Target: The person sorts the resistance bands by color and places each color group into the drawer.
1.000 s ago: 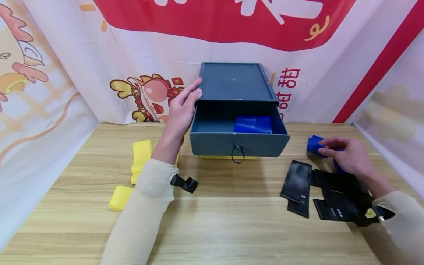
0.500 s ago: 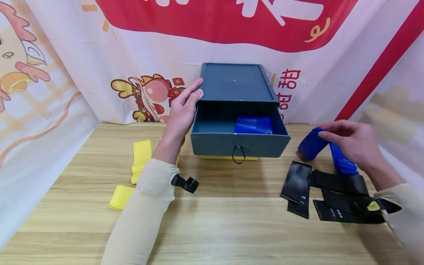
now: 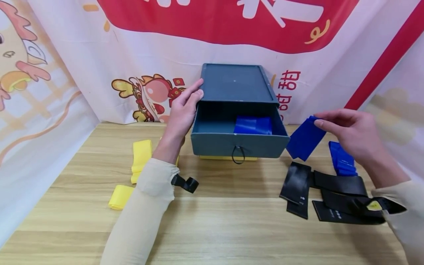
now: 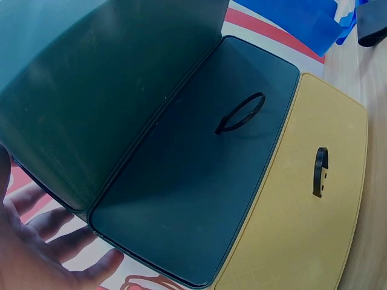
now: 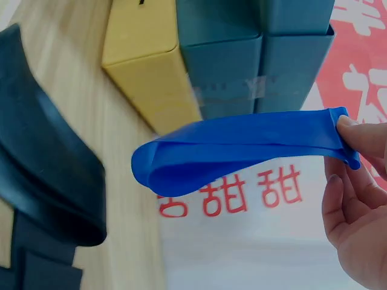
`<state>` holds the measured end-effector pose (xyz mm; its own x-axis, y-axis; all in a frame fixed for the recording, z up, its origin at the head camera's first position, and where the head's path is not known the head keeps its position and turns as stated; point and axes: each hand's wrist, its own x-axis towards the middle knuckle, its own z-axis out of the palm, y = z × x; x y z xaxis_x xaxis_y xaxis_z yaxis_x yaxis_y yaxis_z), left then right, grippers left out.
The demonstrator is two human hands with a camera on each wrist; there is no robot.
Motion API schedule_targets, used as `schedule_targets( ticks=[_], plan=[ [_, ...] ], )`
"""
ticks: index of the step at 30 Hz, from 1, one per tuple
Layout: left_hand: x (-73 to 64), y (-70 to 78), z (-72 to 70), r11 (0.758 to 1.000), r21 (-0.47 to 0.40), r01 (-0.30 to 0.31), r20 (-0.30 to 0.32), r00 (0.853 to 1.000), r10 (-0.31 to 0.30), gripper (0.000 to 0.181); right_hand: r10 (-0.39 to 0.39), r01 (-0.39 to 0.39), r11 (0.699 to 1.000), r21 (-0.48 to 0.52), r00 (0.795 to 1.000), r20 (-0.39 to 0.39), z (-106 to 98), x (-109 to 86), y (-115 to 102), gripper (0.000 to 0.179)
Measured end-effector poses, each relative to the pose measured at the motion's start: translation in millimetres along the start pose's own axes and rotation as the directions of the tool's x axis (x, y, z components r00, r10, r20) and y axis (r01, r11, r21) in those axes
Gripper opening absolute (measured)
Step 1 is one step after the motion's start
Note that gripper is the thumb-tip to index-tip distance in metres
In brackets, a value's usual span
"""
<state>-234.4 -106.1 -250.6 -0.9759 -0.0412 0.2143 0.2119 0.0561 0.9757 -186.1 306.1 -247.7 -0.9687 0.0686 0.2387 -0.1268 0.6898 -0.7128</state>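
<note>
Head view: right hand (image 3: 354,134) raised off the table (image 3: 232,228), thumb and fingertips pinching 1 end of a folded blue band (image 3: 305,138). Band location: between the right hand and the pulled-out drawer (image 3: 215,144), on the drawer's right side.

Key relation: from the pinch, the band's long axis slants down and to the person's left, so its free end points at the drawer's front right corner. In this view that end meets the corner; touching or just apart, cannot tell. Band judged still outside the drawer, its free end leading and the pinched end farther off.

Right wrist view: band is a flattened loop, rounded fold at the free end, pinch at the opposite end.

Left hand (image 3: 182,112) lies on the far side of the cabinet (image 3: 233,82), so the right hand is the nearer of the 2 to the band. Left fingers: extended, somewhat spread along the cabinet's left side; thumb and 1 finger at its upper edge. How hard they press, cannot tell.

Drawer contents: a flat blue piece (image 3: 253,125) in the right part; bare floor to its left. On the table below the right hand: a 2nd blue band (image 3: 342,160), with black bands (image 3: 296,180) nearer the person.
</note>
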Motion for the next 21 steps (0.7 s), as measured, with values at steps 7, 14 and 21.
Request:
schedule_targets(
  ticks=[7, 14, 21],
  plan=[
    [0.3, 0.6, -0.8, 1.000, 0.008, -0.001, -0.002, 1.000, 0.001, 0.043, -0.062, 0.065, 0.996, 0.053, 0.996, -0.056, -3, -2.9, -21, 0.039],
    [0.7, 0.4, -1.1, 1.000, 0.005, 0.005, 0.001, 1.000, -0.005, 0.043, -0.113, 0.128, 0.987, 0.093, 0.982, -0.154, -3, -5.0, -42, 0.036],
    [2.1, 0.8, -0.1, 1.000, 0.011, 0.007, 0.004, 1.000, -0.007, 0.043, -0.128, 0.163, 0.974, 0.159, 0.970, -0.206, -6, -6.3, -62, 0.033]
  ],
)
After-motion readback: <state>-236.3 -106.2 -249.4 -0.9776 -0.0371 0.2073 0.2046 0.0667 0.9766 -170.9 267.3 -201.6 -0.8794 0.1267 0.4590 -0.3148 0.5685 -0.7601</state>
